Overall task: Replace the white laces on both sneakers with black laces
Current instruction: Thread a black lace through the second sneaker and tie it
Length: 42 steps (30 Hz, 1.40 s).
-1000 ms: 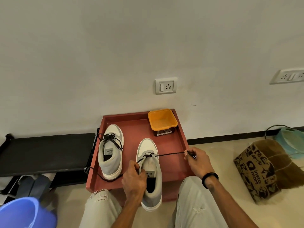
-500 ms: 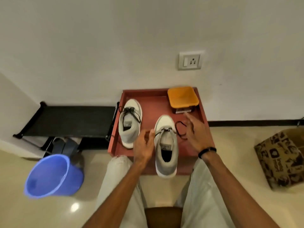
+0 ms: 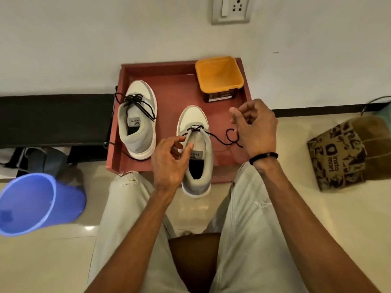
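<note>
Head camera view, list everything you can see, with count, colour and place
sneakers: two, grey and white, on tray
black laces: left sneaker partly laced, near sneaker just started
tray: one, red, against wall
tub: one, orange, tray's far right corner
bucket: one, blue, floor left
paper bag: one, brown printed, floor right
rack: one, black, left of tray
wall socket: one, white, above tray
hands: left hand at the near sneaker's lace, right hand at the lace's loose end
</note>
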Each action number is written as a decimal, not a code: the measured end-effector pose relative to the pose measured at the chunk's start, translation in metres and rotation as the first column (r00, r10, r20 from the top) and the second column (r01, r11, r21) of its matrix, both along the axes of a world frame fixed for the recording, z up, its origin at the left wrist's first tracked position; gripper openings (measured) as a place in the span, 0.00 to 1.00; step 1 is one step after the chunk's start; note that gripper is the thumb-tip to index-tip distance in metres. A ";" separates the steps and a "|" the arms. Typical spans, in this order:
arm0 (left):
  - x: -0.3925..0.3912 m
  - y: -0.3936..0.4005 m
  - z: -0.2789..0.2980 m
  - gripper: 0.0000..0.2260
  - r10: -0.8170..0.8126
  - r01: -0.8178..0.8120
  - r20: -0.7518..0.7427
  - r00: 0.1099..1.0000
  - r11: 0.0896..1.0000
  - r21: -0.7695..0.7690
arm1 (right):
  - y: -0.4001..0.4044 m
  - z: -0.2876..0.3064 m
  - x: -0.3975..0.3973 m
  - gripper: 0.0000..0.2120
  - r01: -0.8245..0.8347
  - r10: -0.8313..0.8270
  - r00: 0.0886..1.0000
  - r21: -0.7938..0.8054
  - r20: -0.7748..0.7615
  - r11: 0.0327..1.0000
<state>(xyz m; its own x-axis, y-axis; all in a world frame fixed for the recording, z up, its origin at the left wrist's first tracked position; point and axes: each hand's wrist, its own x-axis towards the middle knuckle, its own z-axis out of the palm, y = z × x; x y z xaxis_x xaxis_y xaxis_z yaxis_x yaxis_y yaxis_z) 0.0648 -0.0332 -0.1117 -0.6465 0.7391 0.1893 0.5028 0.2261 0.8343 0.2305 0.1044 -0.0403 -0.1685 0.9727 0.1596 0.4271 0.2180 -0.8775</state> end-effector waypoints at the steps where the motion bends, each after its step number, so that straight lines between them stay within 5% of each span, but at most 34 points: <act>1: 0.001 0.001 0.001 0.14 0.004 -0.004 -0.030 1.000 1.000 0.004 | 0.000 -0.004 -0.002 0.06 -0.008 0.008 1.000 -0.020 -0.010 1.000; 3: 0.006 0.000 0.002 0.12 0.010 -0.010 -0.077 0.997 1.000 0.008 | -0.009 -0.015 -0.009 0.02 -0.065 0.065 0.998 -0.035 0.006 0.997; 8: 0.008 0.004 0.000 0.11 -0.002 0.003 -0.134 0.991 1.000 0.004 | -0.042 -0.041 -0.039 0.12 -0.240 0.243 0.969 -0.081 0.040 0.967; 17: 0.007 0.006 -0.004 0.12 0.056 -0.059 -0.074 0.996 0.997 -0.042 | -0.049 -0.058 -0.040 0.08 -0.242 0.195 0.946 0.166 0.257 0.956; 33: 0.005 0.007 -0.010 0.14 0.018 -0.018 -0.039 0.999 1.000 -0.006 | -0.060 -0.075 -0.049 0.04 -0.177 0.127 0.932 0.122 0.339 0.977; 38: 0.005 0.007 -0.009 0.06 0.080 -0.082 0.065 0.995 0.996 0.032 | -0.056 -0.076 -0.053 0.03 -0.138 0.101 0.940 0.092 0.326 0.986; 42: 0.004 0.005 -0.007 0.07 0.059 -0.059 0.003 0.998 0.997 0.045 | -0.056 -0.077 -0.059 0.03 -0.125 0.101 0.949 0.062 0.299 0.990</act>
